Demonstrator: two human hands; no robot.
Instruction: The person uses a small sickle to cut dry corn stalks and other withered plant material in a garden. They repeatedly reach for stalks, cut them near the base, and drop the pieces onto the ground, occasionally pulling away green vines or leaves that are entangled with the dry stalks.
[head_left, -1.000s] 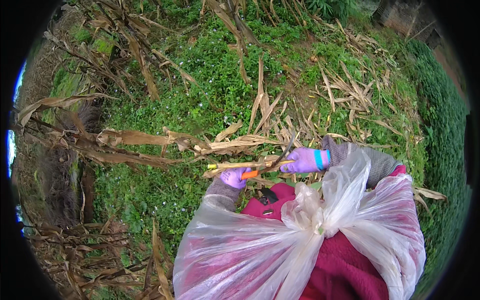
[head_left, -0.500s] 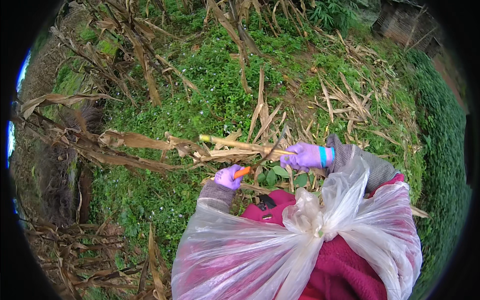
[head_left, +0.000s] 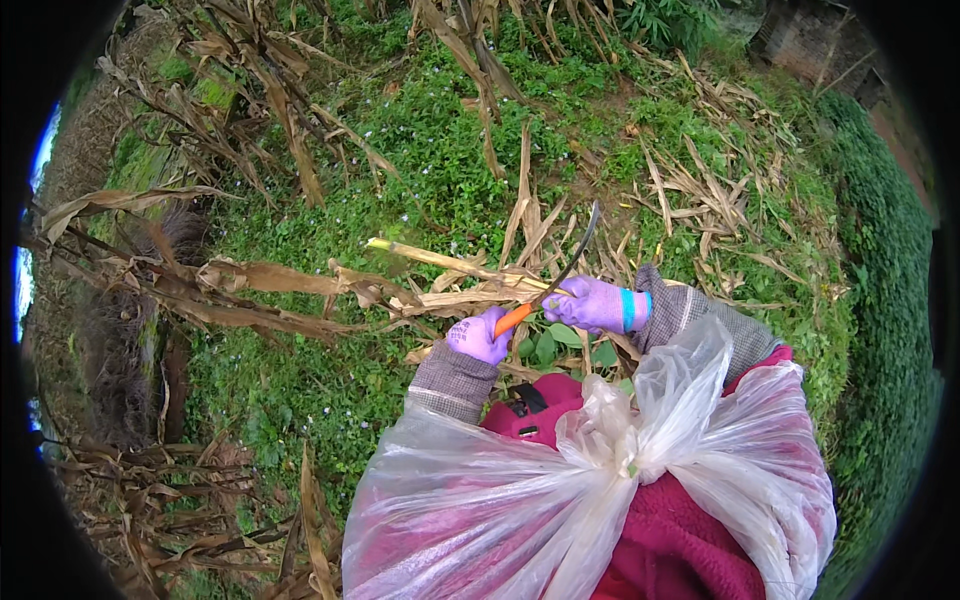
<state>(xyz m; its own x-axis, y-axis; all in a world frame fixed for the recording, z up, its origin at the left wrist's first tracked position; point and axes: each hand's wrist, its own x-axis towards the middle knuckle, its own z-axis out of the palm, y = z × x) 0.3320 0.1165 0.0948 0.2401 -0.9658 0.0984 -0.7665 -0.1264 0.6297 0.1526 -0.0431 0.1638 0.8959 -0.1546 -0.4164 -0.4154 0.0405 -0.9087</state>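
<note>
My left hand (head_left: 478,338), in a purple glove, is closed round the orange handle of a sickle (head_left: 514,319). The dark curved blade rises up and to the right, passing close by my other hand. My right hand (head_left: 592,304), gloved in purple with a blue cuff, grips the lower end of a dry, yellowish corn stalk (head_left: 440,260). That stalk slants away to the upper left, with a pale tip. A knotted, see-through plastic sheet (head_left: 480,500) is tied in front of my body over dark pink clothing.
Dry standing corn stalks (head_left: 285,120) rise at the far left, and bent ones (head_left: 270,278) reach in from the left. Cut dry stalks and leaves (head_left: 710,200) lie at the right. Low green weeds (head_left: 400,160) cover the ground. A brick structure (head_left: 810,50) stands far right.
My left hand has moved slightly right and up, bringing the sickle nearer my right hand. My right hand has shifted a little left, and the stalk's tip has swung up and left.
</note>
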